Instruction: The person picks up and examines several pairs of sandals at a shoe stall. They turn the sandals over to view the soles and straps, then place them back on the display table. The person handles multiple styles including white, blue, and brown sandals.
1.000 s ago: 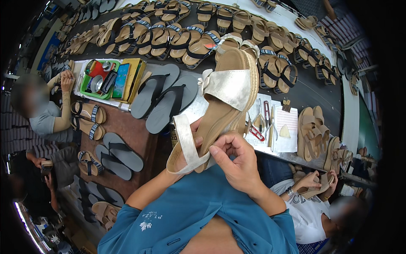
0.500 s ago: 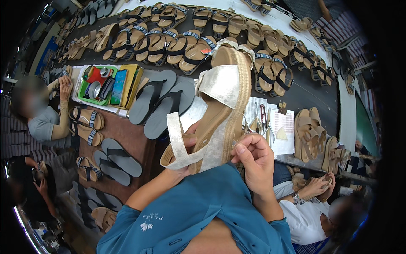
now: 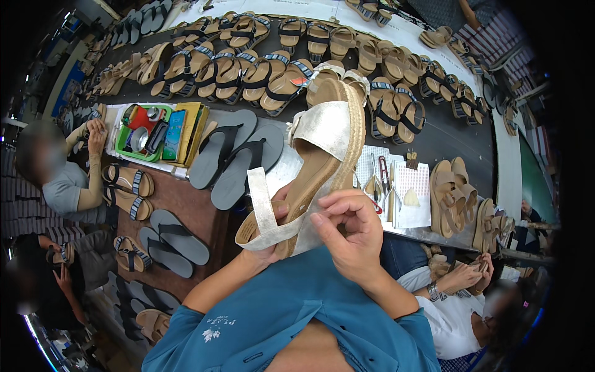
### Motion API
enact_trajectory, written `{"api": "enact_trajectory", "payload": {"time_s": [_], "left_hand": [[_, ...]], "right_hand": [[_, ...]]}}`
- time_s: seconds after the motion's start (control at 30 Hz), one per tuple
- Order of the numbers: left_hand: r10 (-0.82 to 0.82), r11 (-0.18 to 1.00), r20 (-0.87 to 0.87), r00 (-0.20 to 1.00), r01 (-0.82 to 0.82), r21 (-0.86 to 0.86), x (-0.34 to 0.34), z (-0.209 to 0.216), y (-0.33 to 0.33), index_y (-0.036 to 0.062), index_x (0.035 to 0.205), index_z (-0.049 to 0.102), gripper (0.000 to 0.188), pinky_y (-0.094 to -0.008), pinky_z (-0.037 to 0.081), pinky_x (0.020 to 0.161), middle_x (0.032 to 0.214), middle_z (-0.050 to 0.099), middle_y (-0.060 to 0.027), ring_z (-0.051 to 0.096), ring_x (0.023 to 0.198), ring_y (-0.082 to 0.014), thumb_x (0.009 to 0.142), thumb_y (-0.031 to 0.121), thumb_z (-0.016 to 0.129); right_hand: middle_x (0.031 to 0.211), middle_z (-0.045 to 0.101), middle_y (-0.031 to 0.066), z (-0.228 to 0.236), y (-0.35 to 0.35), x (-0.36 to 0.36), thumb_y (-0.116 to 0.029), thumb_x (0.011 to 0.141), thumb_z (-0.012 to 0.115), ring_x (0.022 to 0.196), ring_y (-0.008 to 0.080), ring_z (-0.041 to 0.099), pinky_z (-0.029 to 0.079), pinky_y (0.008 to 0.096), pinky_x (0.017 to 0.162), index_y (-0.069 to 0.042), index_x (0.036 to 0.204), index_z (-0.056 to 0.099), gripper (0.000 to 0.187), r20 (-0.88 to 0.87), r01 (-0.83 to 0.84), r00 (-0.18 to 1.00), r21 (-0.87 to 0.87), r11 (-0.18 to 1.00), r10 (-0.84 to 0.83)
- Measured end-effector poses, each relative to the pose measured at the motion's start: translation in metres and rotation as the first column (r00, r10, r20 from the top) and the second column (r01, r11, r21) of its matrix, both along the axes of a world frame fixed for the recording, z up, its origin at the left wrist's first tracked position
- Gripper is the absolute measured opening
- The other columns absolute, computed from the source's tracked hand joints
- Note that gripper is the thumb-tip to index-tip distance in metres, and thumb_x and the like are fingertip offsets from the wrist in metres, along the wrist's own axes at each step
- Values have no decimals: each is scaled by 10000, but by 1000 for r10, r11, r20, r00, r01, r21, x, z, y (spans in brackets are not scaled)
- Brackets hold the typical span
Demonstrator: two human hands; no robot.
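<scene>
A silvery-white wedge sandal (image 3: 321,131) with a woven rope-like edge and a tan footbed is held upright before me, toe up. My left hand (image 3: 263,255) grips its heel end from behind and below, with fingertips showing inside the ankle strap (image 3: 263,201). At the wedge's right side is my right hand (image 3: 352,239). Its thumb and forefinger are pinched together against or just in front of the silvery side wall. Whatever lies between those fingertips, if anything, is too small to make out.
Many tan sandals (image 3: 285,87) line the dark table. Grey flip-flops (image 3: 251,158) and a green tray (image 3: 127,133) of small items stand left. Pliers (image 3: 374,186), a red cutter and a printed sheet (image 3: 412,214) lie right. Co-workers sit on both sides.
My right hand has moved left, from the wedge's edge onto its side, with fingers more curled. The sandal has shifted slightly lower, still in my left hand.
</scene>
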State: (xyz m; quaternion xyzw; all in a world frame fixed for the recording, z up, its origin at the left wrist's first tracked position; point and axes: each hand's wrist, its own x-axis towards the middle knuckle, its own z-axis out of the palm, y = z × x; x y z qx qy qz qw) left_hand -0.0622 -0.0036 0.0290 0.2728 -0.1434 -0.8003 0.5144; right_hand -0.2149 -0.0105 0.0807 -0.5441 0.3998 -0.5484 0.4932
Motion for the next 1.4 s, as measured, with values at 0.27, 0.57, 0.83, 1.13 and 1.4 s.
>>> {"api": "enact_trajectory", "payload": {"time_s": [0.27, 0.57, 0.83, 1.13, 1.4], "left_hand": [[-6, 1000, 5, 1000, 6, -11, 4, -3, 4, -32, 1473, 296, 693, -356, 434, 1065, 1374, 499, -178, 534, 1237, -226, 903, 226, 595], [22, 1000, -15, 1000, -22, -19, 4, 0, 3, -29, 1391, 419, 543, -305, 465, 1012, 1328, 520, -92, 569, 1153, -171, 915, 172, 584], [8, 1000, 18, 1000, -8, 8, 6, -1, 3, -24, 1432, 354, 667, -322, 454, 1037, 1311, 538, -148, 561, 1187, -187, 876, 230, 621], [-9, 974, 258, 966, 67, -218, 23, 11, -5, -41, 1467, 319, 675, -335, 384, 1069, 1400, 479, -144, 485, 1267, -187, 925, 256, 591], [62, 964, 247, 967, 6, -266, 20, 23, -9, -55, 1443, 340, 711, -366, 422, 1057, 1360, 511, -174, 522, 1244, -225, 871, 259, 622]], "right_hand": [[1006, 586, 121, -7, -5, -2, 68, 867, 669, 690, 39, 533, 433, 162, 566, -71, 1030, 362, 374, -174, -140, 977, -61, 988, 128], [1009, 526, 108, -7, -6, -2, 110, 896, 586, 699, 28, 510, 417, 166, 551, -72, 1056, 352, 337, -158, -270, 955, -109, 957, 252], [1014, 554, 123, -1, -5, -1, 110, 878, 616, 665, 32, 522, 430, 180, 537, -67, 1065, 359, 363, -244, -255, 944, -107, 961, 223], [969, 607, 152, 5, 1, -2, 96, 816, 715, 662, 59, 566, 469, 186, 574, -76, 1062, 345, 476, -155, -175, 973, -11, 984, 172], [1032, 615, 163, -4, 1, 1, 96, 803, 729, 702, 73, 597, 481, 188, 596, -46, 1120, 363, 504, 55, -28, 998, 69, 997, 24]]}}
